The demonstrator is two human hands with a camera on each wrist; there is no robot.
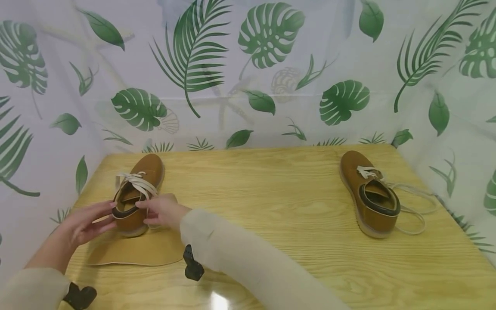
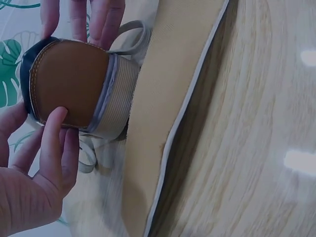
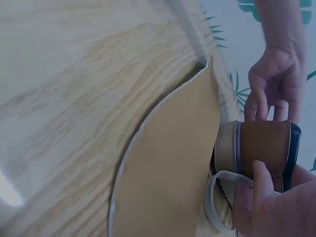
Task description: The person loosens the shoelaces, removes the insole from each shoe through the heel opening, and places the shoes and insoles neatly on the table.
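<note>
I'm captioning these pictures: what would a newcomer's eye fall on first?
Probably the brown shoe at the left of the table, held at the back by the left hand and right hand. Next, the matching shoe on the right, its pale lace looping out beside it. Behind both, large green leaves stand out on a white cloth.

The shoe on your left point(image 2: 74, 81) is warm brown with a black collar point(image 2: 25, 79) and pale stitching point(image 2: 33, 81); its sole point(image 2: 121, 98) is cream with fine ribbed stripes below a bluish-grey band point(image 2: 106, 93). The shoe on your right point(image 1: 370, 196) repeats the brown and black, and both carry off-white laces point(image 1: 143, 185). The sheet point(image 1: 137, 252) near you is plain tan, its edge point(image 2: 186, 100) whitish. Your worktop point(image 1: 255, 215) shows yellow wavy wood grain. The cloth point(image 1: 232, 77) facing you is white, printed with green leaves point(image 1: 342, 101) and faint beige starfish point(image 1: 91, 44). Your sleeves point(image 1: 248, 258) are plain cream.
</note>
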